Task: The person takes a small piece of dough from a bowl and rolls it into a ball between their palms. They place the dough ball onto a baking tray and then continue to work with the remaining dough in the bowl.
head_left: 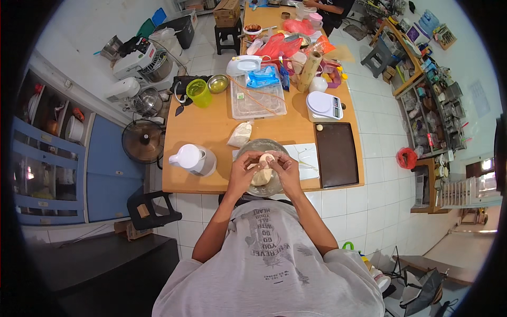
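Note:
Both my hands are over a metal bowl (275, 145) at the table's near edge. Between them is a small pale piece of dough (266, 158), pinched by the fingers of my left hand (244, 167) and my right hand (287, 168). Below it, a larger lump of dough (261, 178) sits in the bowl, partly covered by my fingers. Right of the bowl lies a dark baking tray (338, 158), with one small dough ball (319, 127) at its far left corner. White sheets (306, 157) lie partly under the bowl.
A white jug (196, 160) stands left of the bowl, and a bag of white powder (241, 134) lies behind it. Farther back are a kitchen scale (323, 105), a clear plastic box (248, 108), a green cup (199, 94) and a hand mixer (244, 64). Another person (330, 9) sits at the far end.

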The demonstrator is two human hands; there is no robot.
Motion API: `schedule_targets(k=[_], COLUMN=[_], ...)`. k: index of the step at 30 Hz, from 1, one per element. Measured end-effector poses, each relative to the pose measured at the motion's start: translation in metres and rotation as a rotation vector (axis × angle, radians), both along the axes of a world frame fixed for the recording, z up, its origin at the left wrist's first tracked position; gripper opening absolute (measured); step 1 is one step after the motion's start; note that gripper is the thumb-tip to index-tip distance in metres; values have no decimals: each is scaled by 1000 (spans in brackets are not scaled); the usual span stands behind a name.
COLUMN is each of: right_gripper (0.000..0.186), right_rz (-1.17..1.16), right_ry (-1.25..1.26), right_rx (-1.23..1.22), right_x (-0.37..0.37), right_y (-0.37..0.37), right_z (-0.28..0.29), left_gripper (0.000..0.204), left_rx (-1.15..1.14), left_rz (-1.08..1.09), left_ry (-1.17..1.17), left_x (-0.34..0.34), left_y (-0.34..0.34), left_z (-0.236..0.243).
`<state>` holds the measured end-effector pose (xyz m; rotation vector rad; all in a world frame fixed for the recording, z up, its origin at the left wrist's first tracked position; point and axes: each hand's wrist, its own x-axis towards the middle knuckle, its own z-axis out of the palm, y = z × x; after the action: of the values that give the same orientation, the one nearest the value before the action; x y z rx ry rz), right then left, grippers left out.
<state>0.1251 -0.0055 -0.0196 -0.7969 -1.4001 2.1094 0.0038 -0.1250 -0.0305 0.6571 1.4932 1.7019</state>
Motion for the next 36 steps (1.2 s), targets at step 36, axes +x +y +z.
schedule_targets(k=[36], right_gripper=[34], right_rz=[101], right_ry=[-27], right_rx=[27], right_x=[0], right_y=[13], right_z=[-9], left_gripper=[41], left_rx=[-80], left_rz=[-14], left_ry=[52], left_x=[-15], left_y=[1], left_z=[25])
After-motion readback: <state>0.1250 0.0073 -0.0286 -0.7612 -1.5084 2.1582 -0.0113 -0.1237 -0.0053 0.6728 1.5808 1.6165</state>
